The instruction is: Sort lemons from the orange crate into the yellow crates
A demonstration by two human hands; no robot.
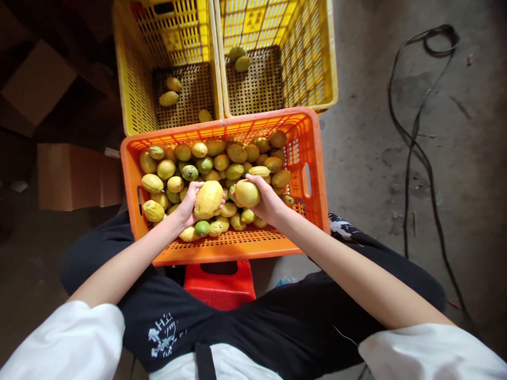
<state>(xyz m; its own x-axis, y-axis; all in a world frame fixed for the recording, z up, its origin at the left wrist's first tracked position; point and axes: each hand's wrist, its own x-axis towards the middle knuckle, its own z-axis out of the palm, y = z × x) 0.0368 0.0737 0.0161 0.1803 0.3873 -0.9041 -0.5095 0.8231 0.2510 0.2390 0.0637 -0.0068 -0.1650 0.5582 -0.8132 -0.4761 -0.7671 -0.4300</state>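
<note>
My left hand (186,207) is closed round a large yellow lemon (208,199) just above the fruit pile. My right hand (268,203) grips a smaller yellow-green lemon (247,193) beside it. Both hands hover over an orange crate (237,248) that holds several yellow and green lemons (222,158). Behind it stand two yellow crates: the left yellow crate (130,79) holds three lemons, the right yellow crate (312,63) holds two.
I sit with dark trousers (277,322) on a red stool (222,285). Cardboard boxes (71,177) lie at the left. A black cable (415,142) runs across the concrete floor on the right.
</note>
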